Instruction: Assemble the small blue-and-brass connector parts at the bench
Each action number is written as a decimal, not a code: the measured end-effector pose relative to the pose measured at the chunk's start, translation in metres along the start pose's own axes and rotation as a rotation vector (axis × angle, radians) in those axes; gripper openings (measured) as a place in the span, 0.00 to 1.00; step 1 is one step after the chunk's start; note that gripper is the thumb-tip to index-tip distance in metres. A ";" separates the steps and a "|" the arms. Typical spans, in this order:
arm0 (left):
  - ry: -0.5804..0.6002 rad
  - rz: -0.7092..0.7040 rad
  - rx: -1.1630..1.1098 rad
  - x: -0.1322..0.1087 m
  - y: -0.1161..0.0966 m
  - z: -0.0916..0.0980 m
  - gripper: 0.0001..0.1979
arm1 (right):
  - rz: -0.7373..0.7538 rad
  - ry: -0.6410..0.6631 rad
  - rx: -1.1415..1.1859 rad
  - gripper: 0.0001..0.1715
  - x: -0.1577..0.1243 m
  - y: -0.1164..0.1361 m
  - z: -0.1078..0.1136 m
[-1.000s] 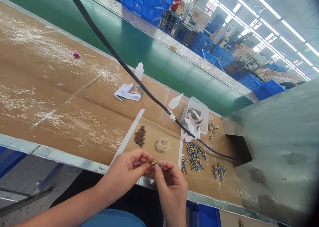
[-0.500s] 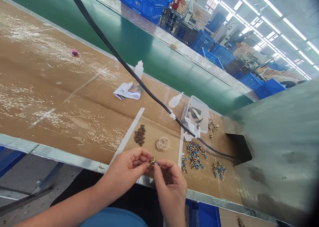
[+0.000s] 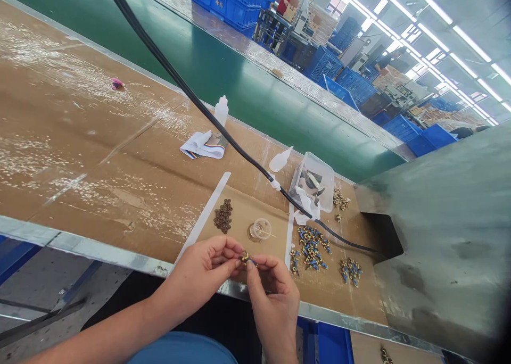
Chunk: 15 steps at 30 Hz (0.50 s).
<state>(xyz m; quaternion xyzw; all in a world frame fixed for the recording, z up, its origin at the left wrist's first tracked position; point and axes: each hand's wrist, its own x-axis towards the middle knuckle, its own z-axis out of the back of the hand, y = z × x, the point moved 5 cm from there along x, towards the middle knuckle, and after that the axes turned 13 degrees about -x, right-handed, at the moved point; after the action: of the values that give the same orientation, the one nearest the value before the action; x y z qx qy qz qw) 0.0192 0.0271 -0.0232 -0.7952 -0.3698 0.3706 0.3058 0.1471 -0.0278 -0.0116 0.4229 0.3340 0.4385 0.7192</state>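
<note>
Between my fingertips, above the table's front edge, is a small gold-and-blue metal piece (image 3: 245,257); its exact kind is too small to make out. My left hand (image 3: 207,263) pinches its left end, and my right hand (image 3: 273,289) pinches the right end. Just beyond my hands stands a small clear cup (image 3: 261,229) with a thin stick in it. A pile of small brown round pieces (image 3: 223,216) lies left of the cup. To the right, a heap of similar gold-and-blue pieces (image 3: 313,248) is spread out, with a smaller cluster (image 3: 351,271) farther right.
A clear plastic box (image 3: 325,180) holds scraps and white tissue. A white squeeze bottle (image 3: 221,110) stands behind a folded cloth (image 3: 203,145); another bottle (image 3: 280,159) lies nearby. A black cable (image 3: 191,92) crosses above the cardboard-covered table. A metal panel (image 3: 451,236) rises at right.
Both hands stay nearly in place, still pinching the piece, which looks slightly turned between the fingertips. The whole view has shifted very slightly.
</note>
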 end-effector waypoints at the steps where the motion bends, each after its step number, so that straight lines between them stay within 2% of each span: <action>1: 0.001 -0.001 0.000 0.000 0.000 0.000 0.05 | -0.002 0.000 0.002 0.08 0.000 0.000 0.000; 15: -0.002 0.002 -0.013 0.000 0.001 0.001 0.04 | 0.027 -0.005 -0.031 0.07 0.001 0.001 0.000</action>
<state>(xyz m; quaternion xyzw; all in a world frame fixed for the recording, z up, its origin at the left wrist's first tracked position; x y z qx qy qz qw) 0.0187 0.0269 -0.0241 -0.7972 -0.3717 0.3692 0.2999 0.1471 -0.0262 -0.0109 0.4171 0.3196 0.4522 0.7207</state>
